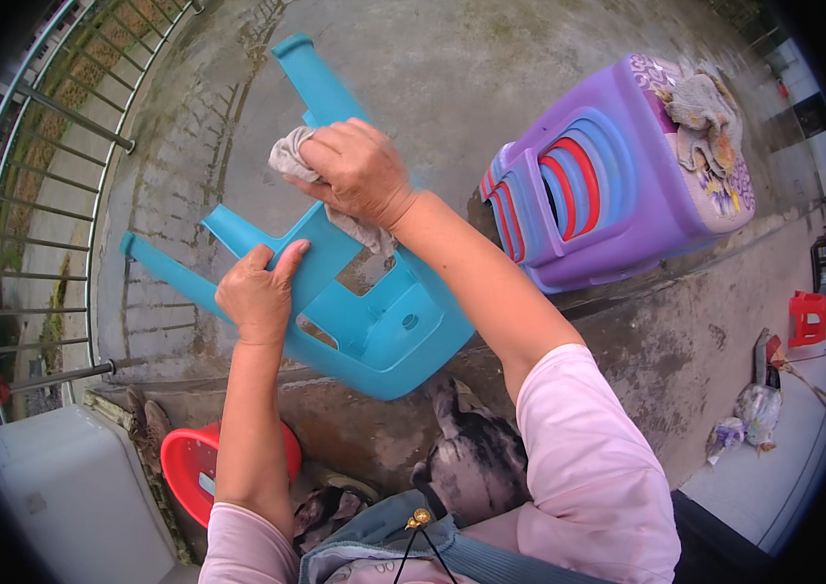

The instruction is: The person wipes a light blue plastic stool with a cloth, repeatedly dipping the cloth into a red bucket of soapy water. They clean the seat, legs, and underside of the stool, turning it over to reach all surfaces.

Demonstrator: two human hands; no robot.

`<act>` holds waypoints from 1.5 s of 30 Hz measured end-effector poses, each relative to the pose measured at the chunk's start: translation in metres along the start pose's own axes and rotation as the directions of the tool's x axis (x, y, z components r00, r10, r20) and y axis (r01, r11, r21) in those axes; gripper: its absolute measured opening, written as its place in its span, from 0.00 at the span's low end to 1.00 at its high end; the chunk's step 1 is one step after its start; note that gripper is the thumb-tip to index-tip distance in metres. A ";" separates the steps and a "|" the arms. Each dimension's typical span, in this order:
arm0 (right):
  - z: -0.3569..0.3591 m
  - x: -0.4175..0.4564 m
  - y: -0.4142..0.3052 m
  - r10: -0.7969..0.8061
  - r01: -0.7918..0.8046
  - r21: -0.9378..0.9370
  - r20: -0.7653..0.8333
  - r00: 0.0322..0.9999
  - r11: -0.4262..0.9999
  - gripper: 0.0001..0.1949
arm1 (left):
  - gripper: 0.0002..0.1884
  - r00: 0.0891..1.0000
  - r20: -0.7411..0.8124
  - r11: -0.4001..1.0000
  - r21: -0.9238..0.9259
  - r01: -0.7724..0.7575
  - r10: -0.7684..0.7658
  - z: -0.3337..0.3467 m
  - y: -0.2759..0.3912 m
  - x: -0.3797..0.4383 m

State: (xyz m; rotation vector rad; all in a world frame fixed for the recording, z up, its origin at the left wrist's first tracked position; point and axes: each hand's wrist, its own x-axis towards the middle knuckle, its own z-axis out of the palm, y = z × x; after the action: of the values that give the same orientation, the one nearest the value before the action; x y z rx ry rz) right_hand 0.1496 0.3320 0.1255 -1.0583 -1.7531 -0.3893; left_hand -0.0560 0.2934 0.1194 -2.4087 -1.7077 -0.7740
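Note:
A turquoise plastic stool (pixel 391 350) is held up on its side before me, its legs pointing to the upper left. My left hand (pixel 259 288) grips it near a leg, with the thumb on the plastic. My right hand (pixel 358 171) clutches a pale, damp-looking cloth (pixel 291 152) against the side of the stool; one end of the cloth hangs below the wrist. To the right stands a stack of nested plastic stools, the outermost one purple (pixel 646 168), with red and blue ones inside. A soiled grey rag (pixel 705 120) lies on its patterned top.
A red basin (pixel 190 467) is low at the left, beside a white appliance-like box (pixel 69 489). Metal railings (pixel 40 252) run along the left. At the far right are a small red stool (pixel 808 319) and plastic bags (pixel 757 412). A concrete ledge (pixel 646 358) crosses below the stack.

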 end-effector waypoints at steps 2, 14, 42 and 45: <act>0.005 -0.006 0.017 0.038 -0.039 -0.026 -0.038 0.999 0.999 0.14 | 0.30 1.000 -0.005 0.999 -0.037 -0.009 0.009 0.005 -0.005 0.000; -0.010 -0.131 0.110 0.979 -0.864 0.501 0.149 0.139 0.046 0.15 | 0.27 0.999 0.030 0.970 -0.241 0.027 -0.020 0.008 -0.032 -0.004; -0.075 -0.257 0.028 0.741 -0.424 0.673 0.671 0.006 -0.606 0.26 | 0.27 0.793 0.280 0.341 -0.789 0.511 -0.542 -0.011 -0.112 0.038; -0.093 -0.234 0.026 0.756 -0.550 0.633 0.655 0.005 -0.544 0.27 | 0.27 0.726 0.370 0.253 -0.765 0.592 -0.579 0.022 -0.141 0.017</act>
State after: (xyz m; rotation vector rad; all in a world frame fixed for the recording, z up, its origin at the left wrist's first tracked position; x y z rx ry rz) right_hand 0.2500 0.1729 -0.0437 -0.9713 -0.1604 1.4117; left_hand -0.1716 0.3678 0.0780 -2.0011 -2.7747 -2.1967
